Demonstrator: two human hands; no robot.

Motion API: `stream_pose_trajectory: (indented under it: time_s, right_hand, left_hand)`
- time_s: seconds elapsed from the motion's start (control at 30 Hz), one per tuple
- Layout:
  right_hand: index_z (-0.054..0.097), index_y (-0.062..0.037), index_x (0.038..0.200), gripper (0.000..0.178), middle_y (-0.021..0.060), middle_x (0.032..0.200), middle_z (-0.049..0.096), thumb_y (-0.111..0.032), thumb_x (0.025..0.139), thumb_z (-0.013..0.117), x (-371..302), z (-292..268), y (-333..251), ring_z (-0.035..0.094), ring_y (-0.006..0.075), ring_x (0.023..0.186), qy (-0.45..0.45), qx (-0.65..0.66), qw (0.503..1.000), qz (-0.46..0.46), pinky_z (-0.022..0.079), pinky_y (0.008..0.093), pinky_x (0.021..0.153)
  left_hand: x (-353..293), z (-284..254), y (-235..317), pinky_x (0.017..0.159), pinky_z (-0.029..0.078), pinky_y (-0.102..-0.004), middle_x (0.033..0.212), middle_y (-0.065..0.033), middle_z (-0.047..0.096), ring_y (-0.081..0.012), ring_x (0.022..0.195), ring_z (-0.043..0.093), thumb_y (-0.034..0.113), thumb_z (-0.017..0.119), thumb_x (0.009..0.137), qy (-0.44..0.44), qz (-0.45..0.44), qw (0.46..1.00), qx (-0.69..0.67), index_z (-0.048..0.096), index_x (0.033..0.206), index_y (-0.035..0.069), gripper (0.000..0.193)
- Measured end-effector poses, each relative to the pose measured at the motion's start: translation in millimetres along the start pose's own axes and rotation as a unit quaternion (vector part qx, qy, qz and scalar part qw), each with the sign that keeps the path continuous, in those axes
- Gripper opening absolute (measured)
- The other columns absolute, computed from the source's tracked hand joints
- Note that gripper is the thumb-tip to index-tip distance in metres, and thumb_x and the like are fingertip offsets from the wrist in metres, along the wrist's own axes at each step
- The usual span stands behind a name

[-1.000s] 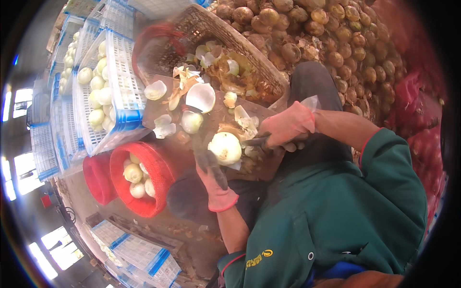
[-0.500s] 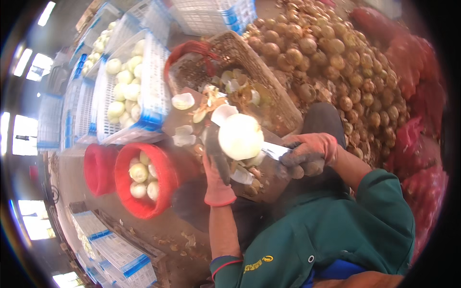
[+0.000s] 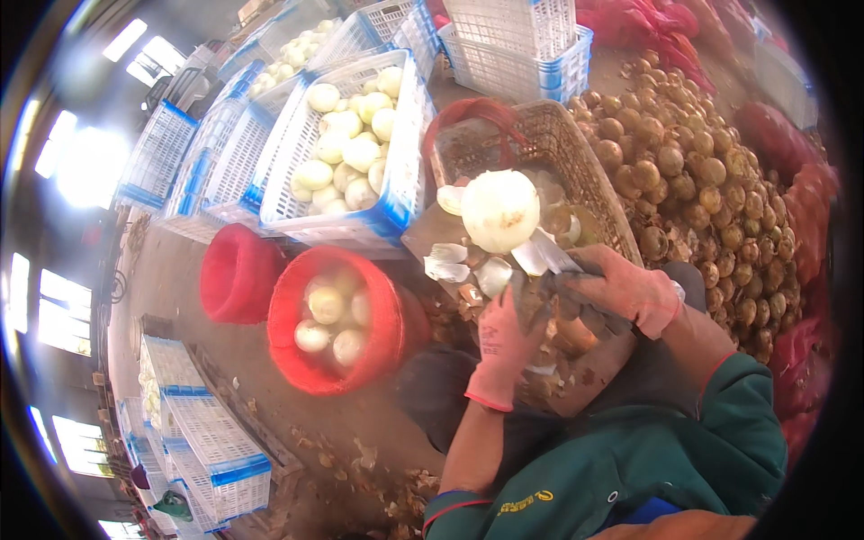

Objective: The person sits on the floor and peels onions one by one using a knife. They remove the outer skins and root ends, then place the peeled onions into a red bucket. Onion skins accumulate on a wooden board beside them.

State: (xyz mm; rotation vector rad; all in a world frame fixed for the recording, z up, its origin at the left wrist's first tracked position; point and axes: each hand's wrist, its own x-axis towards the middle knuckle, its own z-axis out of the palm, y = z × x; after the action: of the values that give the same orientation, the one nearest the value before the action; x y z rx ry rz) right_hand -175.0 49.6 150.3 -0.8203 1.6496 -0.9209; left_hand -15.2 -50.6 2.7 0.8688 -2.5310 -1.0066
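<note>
My left hand (image 3: 510, 337), in a pink glove with dark fingers, is open, its fingertips just below a large peeled white onion (image 3: 500, 211). A gap shows between the hand and the onion; whether the onion rests on something or is in the air I cannot tell. My right hand (image 3: 621, 288), gloved alike, is closed around a knife, its handle mostly hidden. The broad knife blade (image 3: 544, 254) points up and left, overlapping the onion's lower right edge. Pale onion peelings (image 3: 445, 262) lie on a brown board (image 3: 598, 355) below my hands.
Beyond the board stands a dirty basket (image 3: 594, 171) with scraps. Unpeeled onions (image 3: 720, 193) are heaped to the right, near red mesh sacks (image 3: 792, 207). At left are a red bucket (image 3: 281, 346) holding peeled onions, another red bucket (image 3: 209, 288), and a white-blue crate (image 3: 407, 193) of peeled onions.
The onion has left my left hand, which has drawn down toward the right hand and the board. The knife remains in my right hand. The whole view has shifted and turned.
</note>
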Motion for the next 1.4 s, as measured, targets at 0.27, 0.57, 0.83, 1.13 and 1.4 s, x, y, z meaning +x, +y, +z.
stream_pose_trajectory:
  time_s: [0.27,0.57,0.83,1.13,1.4]
  right_hand:
    - [0.059,0.0018,0.101,0.024,0.0053,0.068,0.059,-0.019,0.093,0.052,67.6,19.4,-84.3,0.057,0.0134,0.053,0.035,-0.027,0.993,-0.105,0.044,0.0298,0.047]
    - [0.057,-0.0017,0.101,0.019,0.0079,0.07,0.059,-0.017,0.094,0.048,227.8,52.5,-87.2,0.056,0.0158,0.052,0.036,-0.449,0.851,-0.269,0.046,0.0318,0.044]
    - [0.059,-0.0057,0.106,0.024,0.0054,0.067,0.061,-0.024,0.093,0.051,167.1,51.9,-60.1,0.059,0.0147,0.053,0.015,-0.276,0.956,-0.092,0.046,0.032,0.042]
    - [0.061,-0.0073,0.101,0.026,0.0036,0.07,0.061,-0.03,0.091,0.055,20.2,-38.5,83.9,0.053,0.0105,0.048,0.172,-0.034,0.984,0.041,0.042,0.0288,0.042]
    - [0.058,-0.0008,0.087,0.026,0.008,0.063,0.059,-0.027,0.089,0.06,-134.0,-103.9,217.8,0.054,0.0158,0.043,0.527,0.344,0.771,0.1,0.04,0.0316,0.034]
  left_hand:
    - [-1.4,6.7,12.1,0.09,0.041,-0.0444,0.115,-0.0192,0.053,-0.0334,0.106,0.053,0.042,0.069,0.079,-0.065,0.079,0.99,0.101,0.044,0.129,-0.003,0.072]
    - [-0.7,0.4,25.9,0.087,0.042,-0.0453,0.111,-0.02,0.056,-0.0346,0.1,0.056,0.044,0.064,0.083,-0.154,0.103,0.978,0.097,0.045,0.13,-0.001,0.068]
    - [-3.7,-9.3,23.6,0.087,0.043,-0.0445,0.107,-0.0177,0.057,-0.0334,0.101,0.057,0.041,0.07,0.077,-0.173,0.083,0.973,0.126,0.047,0.126,0.0,0.067]
    - [1.7,10.8,10.2,0.093,0.044,-0.0444,0.115,-0.0241,0.056,-0.0405,0.108,0.054,0.028,0.076,0.075,-0.183,0.074,0.969,0.147,0.046,0.127,-0.005,0.068]
    - [-11.2,42.7,46.9,0.1,0.04,-0.0416,0.127,-0.0221,0.053,-0.0364,0.117,0.051,0.016,0.067,0.084,-0.106,0.106,0.988,0.03,0.046,0.133,-0.003,0.056]
